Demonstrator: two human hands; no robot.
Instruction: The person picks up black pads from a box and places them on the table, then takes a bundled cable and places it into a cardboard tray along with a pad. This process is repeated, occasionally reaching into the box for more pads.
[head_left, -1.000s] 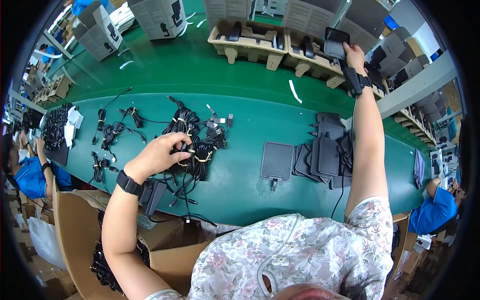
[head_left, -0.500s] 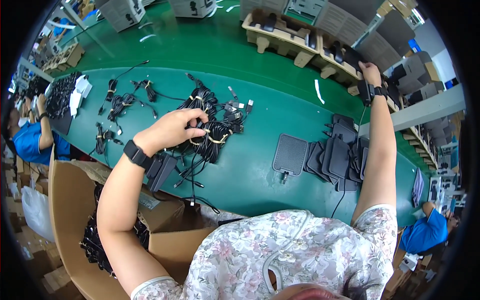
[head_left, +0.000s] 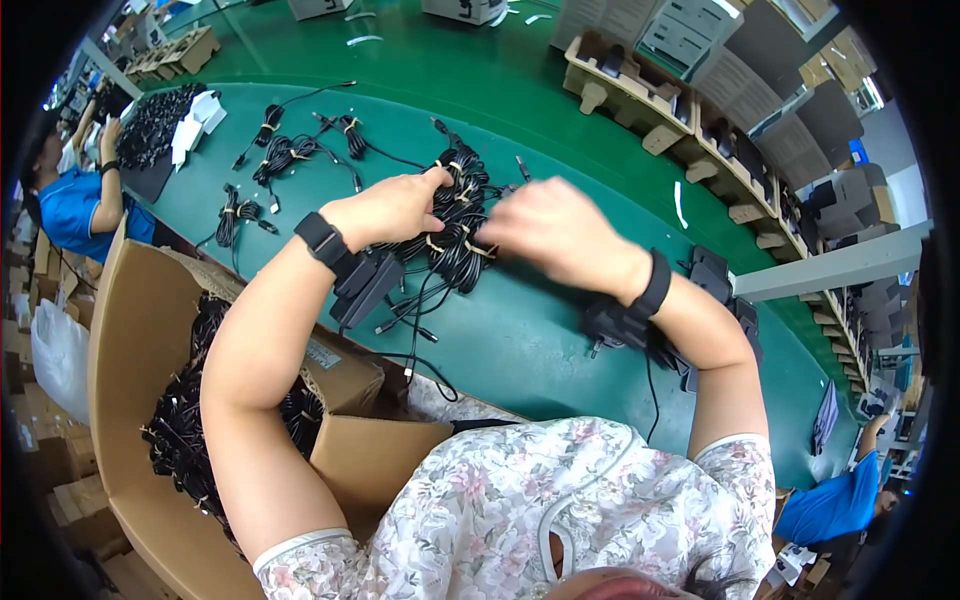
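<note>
A heap of black cable bundles (head_left: 458,190), tied with pale bands, lies on the green table. My left hand (head_left: 392,210) is curled over its left side, thumb and fingers around a black cable bundle. Just right of the heap is my right hand (head_left: 560,232), smeared by motion; its fingers cannot be made out. Both wrists wear black straps with a small device. Beneath and behind my right forearm, dark flat pads (head_left: 710,268) are partly hidden. Several smaller cable bundles (head_left: 285,155) are spread left of the heap.
An open cardboard box (head_left: 150,380) holding more black cables stands at the table's near left side. Moulded trays (head_left: 655,118) line the far right, beside a grey metal bar (head_left: 830,265). People in blue (head_left: 75,212) work at both sides.
My right hand has come from the far-right trays to the cable heap. My left hand stays on the heap. The whole view has shifted.
</note>
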